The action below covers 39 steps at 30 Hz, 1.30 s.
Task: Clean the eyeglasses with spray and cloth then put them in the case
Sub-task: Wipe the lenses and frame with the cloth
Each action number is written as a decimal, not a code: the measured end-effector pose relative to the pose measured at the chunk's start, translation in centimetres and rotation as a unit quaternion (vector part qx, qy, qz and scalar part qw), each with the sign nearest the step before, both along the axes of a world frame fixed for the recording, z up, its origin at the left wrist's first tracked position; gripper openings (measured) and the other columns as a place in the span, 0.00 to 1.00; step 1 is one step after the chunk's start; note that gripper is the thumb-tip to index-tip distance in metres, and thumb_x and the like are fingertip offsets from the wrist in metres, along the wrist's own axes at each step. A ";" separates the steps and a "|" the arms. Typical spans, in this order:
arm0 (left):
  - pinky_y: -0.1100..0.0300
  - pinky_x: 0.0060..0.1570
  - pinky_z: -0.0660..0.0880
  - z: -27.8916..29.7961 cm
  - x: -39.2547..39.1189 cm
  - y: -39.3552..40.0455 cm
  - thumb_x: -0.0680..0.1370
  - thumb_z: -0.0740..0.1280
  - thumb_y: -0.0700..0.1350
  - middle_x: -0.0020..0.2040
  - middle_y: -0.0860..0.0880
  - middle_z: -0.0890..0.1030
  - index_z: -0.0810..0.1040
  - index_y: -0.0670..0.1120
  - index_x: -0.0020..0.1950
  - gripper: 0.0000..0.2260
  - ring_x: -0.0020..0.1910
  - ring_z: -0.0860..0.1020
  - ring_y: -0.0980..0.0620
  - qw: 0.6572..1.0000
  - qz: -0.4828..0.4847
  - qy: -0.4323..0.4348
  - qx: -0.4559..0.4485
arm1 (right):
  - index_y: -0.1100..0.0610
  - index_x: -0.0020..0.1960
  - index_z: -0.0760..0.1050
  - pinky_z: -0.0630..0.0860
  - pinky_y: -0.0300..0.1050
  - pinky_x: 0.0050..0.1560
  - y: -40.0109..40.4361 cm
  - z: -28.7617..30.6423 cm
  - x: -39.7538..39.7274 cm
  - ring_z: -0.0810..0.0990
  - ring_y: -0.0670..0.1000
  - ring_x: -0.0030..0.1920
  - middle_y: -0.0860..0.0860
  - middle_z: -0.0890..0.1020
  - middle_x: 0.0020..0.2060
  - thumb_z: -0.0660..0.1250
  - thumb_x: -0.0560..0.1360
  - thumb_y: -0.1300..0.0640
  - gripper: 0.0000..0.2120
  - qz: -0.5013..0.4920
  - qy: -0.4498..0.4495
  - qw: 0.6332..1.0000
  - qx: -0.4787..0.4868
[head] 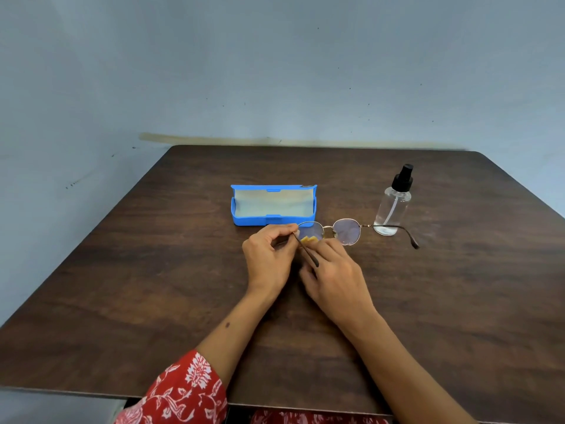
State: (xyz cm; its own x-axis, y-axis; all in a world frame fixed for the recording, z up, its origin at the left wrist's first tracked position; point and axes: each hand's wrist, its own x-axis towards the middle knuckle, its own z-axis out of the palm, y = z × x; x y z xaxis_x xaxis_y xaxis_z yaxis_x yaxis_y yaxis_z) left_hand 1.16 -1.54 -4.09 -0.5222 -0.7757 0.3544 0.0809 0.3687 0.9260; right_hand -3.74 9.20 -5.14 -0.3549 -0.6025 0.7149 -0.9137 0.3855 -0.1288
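Head view, near to far. At the 6 o'clock edge of the bench [122,301], two forearms enter; the left carries a red patterned sleeve [183,390].

Left hand [269,258]: fingers curled, pinching the eyeglasses [328,231] at the hinge end of the near lens, where the left temple arm runs back toward 5 o'clock across the hands.

Right hand [333,280]: lies just beside the left hand at its 3 o'clock. Its fingers reach forward to the near lens, where a small yellow cloth [307,239] shows against the glass. The fingertips are hidden behind the lens and temple, so the exact grip on the cloth cannot be told; it appears to be pressed to the lens.

Key relation: the frame's long axis runs 9 to 3 o'clock, directly at 12 o'clock from both hands. The left lens is at the fingers; the right lens and the open right temple extend toward 3 o'clock, unsupported by either hand. Judged step: wiping the left lens; the right lens is probably next, nearer the right hand.

Beyond the eyeglasses, at 11 o'clock, the blue case [273,206] stands open, just behind the frame. At 2 o'clock, the spray bottle [393,203] stands upright, behind the right temple.

Obstruction: the spray bottle stands close to the right temple; swinging the frame could topple it.
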 end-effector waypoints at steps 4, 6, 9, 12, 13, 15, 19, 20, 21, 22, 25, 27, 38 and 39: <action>0.67 0.49 0.77 0.1 0.0 0.1 0.70 0.73 0.35 0.42 0.54 0.83 0.84 0.43 0.47 0.08 0.43 0.81 0.61 1.000 0.003 -0.003 -0.014 | 0.63 0.47 0.81 0.72 0.43 0.47 0.1 0.0 -0.4 0.73 0.51 0.45 0.55 0.82 0.42 0.60 0.70 0.61 0.13 -0.064 -0.014 0.997 -0.043; 0.67 0.48 0.77 0.1 0.0 0.0 0.70 0.73 0.36 0.42 0.52 0.84 0.84 0.43 0.47 0.08 0.43 0.81 0.61 1.000 0.003 -0.003 -0.013 | 0.63 0.46 0.81 0.71 0.43 0.47 0.0 -0.1 -0.3 0.73 0.51 0.46 0.55 0.82 0.42 0.59 0.69 0.61 0.14 -0.047 -0.004 0.998 -0.036; 0.66 0.48 0.78 -0.1 0.0 -0.1 0.70 0.73 0.36 0.42 0.51 0.84 0.84 0.43 0.46 0.07 0.43 0.82 0.60 1.000 0.005 -0.001 -0.009 | 0.63 0.47 0.81 0.72 0.42 0.48 -0.1 -0.2 0.0 0.74 0.52 0.46 0.54 0.82 0.43 0.60 0.69 0.61 0.13 0.008 0.001 1.000 -0.010; 0.66 0.48 0.77 -0.1 0.0 0.0 0.70 0.73 0.36 0.41 0.52 0.83 0.84 0.43 0.46 0.07 0.43 0.82 0.60 1.000 0.002 -0.001 -0.009 | 0.63 0.48 0.81 0.73 0.43 0.48 0.0 -0.2 -0.3 0.75 0.52 0.46 0.54 0.82 0.44 0.59 0.70 0.62 0.14 -0.027 -0.001 0.999 -0.021; 0.66 0.48 0.77 0.0 0.0 0.1 0.70 0.73 0.36 0.41 0.52 0.83 0.84 0.42 0.47 0.07 0.43 0.82 0.60 1.000 -0.002 0.001 -0.010 | 0.63 0.48 0.81 0.72 0.43 0.49 0.0 -0.2 -0.5 0.74 0.52 0.46 0.55 0.82 0.44 0.59 0.70 0.62 0.14 -0.046 -0.002 0.998 -0.031; 0.67 0.48 0.77 0.0 0.0 0.1 0.70 0.73 0.36 0.42 0.52 0.84 0.84 0.42 0.47 0.07 0.43 0.82 0.60 1.000 -0.006 0.002 -0.013 | 0.64 0.48 0.81 0.72 0.45 0.51 0.0 -0.2 -0.5 0.73 0.53 0.47 0.55 0.82 0.44 0.60 0.70 0.63 0.13 -0.056 0.003 0.998 -0.036; 0.68 0.47 0.77 -0.1 0.0 0.0 0.70 0.73 0.36 0.41 0.51 0.84 0.84 0.43 0.46 0.07 0.42 0.82 0.61 1.000 -0.004 0.001 -0.012 | 0.63 0.45 0.81 0.74 0.44 0.47 0.0 -0.2 0.0 0.77 0.55 0.44 0.54 0.82 0.42 0.59 0.69 0.62 0.13 0.012 0.004 1.000 0.001; 0.68 0.47 0.77 -0.1 0.0 0.0 0.70 0.73 0.36 0.41 0.52 0.84 0.84 0.43 0.46 0.07 0.42 0.82 0.60 1.000 -0.004 0.002 -0.014 | 0.62 0.45 0.81 0.75 0.45 0.46 0.0 -0.1 0.1 0.77 0.54 0.45 0.54 0.82 0.43 0.59 0.69 0.62 0.13 0.015 0.005 1.000 0.006; 0.67 0.47 0.77 -0.1 0.0 0.0 0.69 0.73 0.36 0.41 0.52 0.83 0.84 0.44 0.46 0.07 0.42 0.82 0.60 1.000 -0.005 0.003 -0.015 | 0.63 0.46 0.81 0.76 0.45 0.47 0.0 -0.1 0.0 0.77 0.54 0.45 0.54 0.82 0.43 0.59 0.69 0.62 0.13 0.007 0.007 1.000 -0.001; 0.67 0.47 0.77 -0.1 0.0 -0.1 0.69 0.74 0.36 0.41 0.53 0.83 0.84 0.44 0.46 0.07 0.42 0.82 0.60 1.000 -0.006 0.003 -0.018 | 0.63 0.47 0.81 0.75 0.44 0.49 0.0 0.0 -0.2 0.76 0.53 0.46 0.54 0.82 0.43 0.59 0.70 0.62 0.13 -0.007 0.008 1.000 -0.018; 0.65 0.48 0.78 -0.1 0.1 0.0 0.69 0.74 0.36 0.41 0.53 0.83 0.84 0.44 0.47 0.08 0.43 0.82 0.60 1.000 -0.009 -0.001 -0.028 | 0.66 0.48 0.80 0.69 0.43 0.57 0.1 0.0 -0.9 0.73 0.52 0.50 0.58 0.82 0.45 0.63 0.70 0.65 0.10 -0.053 0.024 0.995 -0.079; 0.64 0.48 0.78 -0.1 0.1 0.0 0.69 0.74 0.37 0.41 0.52 0.84 0.84 0.44 0.46 0.07 0.42 0.82 0.60 1.000 -0.013 -0.001 -0.029 | 0.67 0.50 0.80 0.68 0.43 0.61 0.0 0.1 -1.2 0.73 0.53 0.53 0.59 0.82 0.47 0.62 0.72 0.65 0.11 -0.064 0.037 0.994 -0.075; 0.65 0.47 0.78 -0.1 0.0 0.1 0.69 0.75 0.38 0.40 0.52 0.84 0.84 0.44 0.45 0.07 0.42 0.82 0.59 1.000 -0.025 0.008 -0.012 | 0.65 0.49 0.81 0.71 0.45 0.56 -0.4 0.3 -1.1 0.78 0.56 0.48 0.57 0.82 0.45 0.59 0.73 0.63 0.13 -0.043 0.033 0.998 -0.022; 0.65 0.47 0.78 -0.1 0.0 0.1 0.68 0.75 0.38 0.40 0.52 0.84 0.84 0.44 0.45 0.07 0.42 0.82 0.60 0.999 -0.029 0.008 -0.013 | 0.66 0.50 0.80 0.70 0.46 0.59 -0.4 0.2 -1.4 0.77 0.56 0.51 0.58 0.82 0.47 0.59 0.73 0.63 0.13 -0.061 0.034 0.997 -0.025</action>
State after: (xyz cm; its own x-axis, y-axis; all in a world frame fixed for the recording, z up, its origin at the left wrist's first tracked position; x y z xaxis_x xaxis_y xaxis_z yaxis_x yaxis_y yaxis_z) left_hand 1.17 -1.42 -4.15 -0.5599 -0.7351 0.3823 0.1164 0.3870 0.9147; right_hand -5.10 8.84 -4.97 -0.3740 -0.5211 0.7672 -0.8673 0.4896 -0.0902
